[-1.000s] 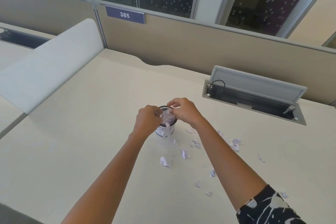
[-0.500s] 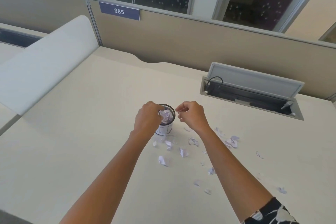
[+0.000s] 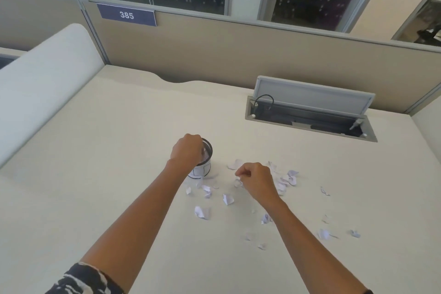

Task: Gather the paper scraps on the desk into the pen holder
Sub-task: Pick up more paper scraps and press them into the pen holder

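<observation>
I see the left hand (image 3: 187,150) just left of the middle of the frame, knuckles up, covering the near left side of the holder (image 3: 203,170). Its fingers curl over the dark rim and into the mouth. I cannot tell what they have hold of in there, if anything. The holder stands upright on the desk (image 3: 95,174), white at the base and dark mesh at the top, with pale paper (image 3: 207,154) showing inside it.

The right hand (image 3: 255,180) is lower and to the right, apart from the holder and down at the desk top. Its fingers are curled tight, and thumb and forefinger pinch a small scrap (image 3: 238,183) at the fingertips.

The other scraps (image 3: 202,212) lie loose on the desk. A few are just below the holder, and a cluster (image 3: 287,179) lies just right of the right hand. More are strung out toward the lower right of the frame, well apart from the holder.

In the upper right part of the desk I see a cable box (image 3: 310,124) set into the top, its grey lid (image 3: 312,98) tilted up. On the partition (image 3: 214,55) at the upper left is a plate (image 3: 126,15) reading 385. A patterned sleeve (image 3: 83,279) shows at the bottom left.
</observation>
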{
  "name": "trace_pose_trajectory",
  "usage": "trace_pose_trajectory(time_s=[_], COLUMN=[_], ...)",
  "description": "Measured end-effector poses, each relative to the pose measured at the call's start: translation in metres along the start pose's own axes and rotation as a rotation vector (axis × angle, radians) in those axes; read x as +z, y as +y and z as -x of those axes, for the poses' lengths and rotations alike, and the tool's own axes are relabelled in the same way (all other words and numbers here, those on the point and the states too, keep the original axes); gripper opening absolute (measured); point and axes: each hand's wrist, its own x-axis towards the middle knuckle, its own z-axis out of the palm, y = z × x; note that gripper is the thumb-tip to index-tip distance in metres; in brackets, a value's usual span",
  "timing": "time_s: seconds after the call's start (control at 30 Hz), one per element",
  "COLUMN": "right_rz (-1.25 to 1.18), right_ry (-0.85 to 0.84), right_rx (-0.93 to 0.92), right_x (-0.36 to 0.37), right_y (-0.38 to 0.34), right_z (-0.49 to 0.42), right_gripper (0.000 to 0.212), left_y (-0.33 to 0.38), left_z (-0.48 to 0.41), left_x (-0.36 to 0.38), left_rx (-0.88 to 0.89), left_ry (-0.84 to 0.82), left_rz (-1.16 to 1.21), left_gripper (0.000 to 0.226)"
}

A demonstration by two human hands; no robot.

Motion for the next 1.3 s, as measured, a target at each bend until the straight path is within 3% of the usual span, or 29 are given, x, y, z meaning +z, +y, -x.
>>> trace_pose_trajectory(time_s=[0.2, 0.33, 0.5, 0.6, 0.73, 0.83, 0.9, 1.0, 1.07, 1.2, 1.3], right_rz=[0.331, 0.41, 0.547, 0.69, 0.752, 0.739, 0.699, 0.649, 0.65, 0.653, 0.614], right_ry=[-0.202, -0.319, -0.357, -0.343, -0.336, -0.305, -0.264, -0.171, -0.099, 0.049, 0.127], right_rx=[-0.327, -0.525, -0.775, -0.837, -0.826, -0.825, -0.82, -0.785, -0.746, -0.664, -0.534], right_x=[0.042, 0.068, 0.101, 0.117, 0.113, 0.092, 0.073, 0.046, 0.03, 0.011, 0.002], right_y=[-0.001, -0.014, -0.024, -0.024, -0.015, 0.005, 0.023, 0.05, 0.062, 0.077, 0.076], right_z=[0.021, 0.029, 0.031, 0.027, 0.022, 0.024, 0.026, 0.031, 0.033, 0.03, 0.018], right_gripper=[0.028, 0.032, 0.038, 0.039, 0.041, 0.039, 0.035, 0.033, 0.031, 0.04, 0.039], left_y=[0.0, -0.001, 0.002, 0.004, 0.004, 0.0, -0.004, -0.009, -0.006, 0.019, 0.037], left_z=[-0.008, -0.009, -0.008, -0.002, 0.009, 0.018, 0.026, 0.049, 0.069, 0.105, 0.105], left_x=[0.003, 0.005, -0.001, -0.006, -0.017, -0.024, -0.023, -0.011, 0.01, 0.068, 0.101], left_rx=[0.064, 0.092, 0.132, 0.122, 0.067, 0.031, 0.054, 0.156, 0.265, 0.559, 0.487], left_ry=[-0.048, -0.064, -0.108, -0.108, -0.062, 0.055, 0.263, 0.6, 0.668, 0.333, 0.074], left_rz=[-0.118, -0.177, -0.205, -0.162, -0.077, 0.071, 0.191, 0.322, 0.323, 0.165, 0.135], left_gripper=[0.024, 0.021, 0.012, 0.006, 0.017, 0.03, 0.029, 0.023, 0.024, 0.034, 0.057])
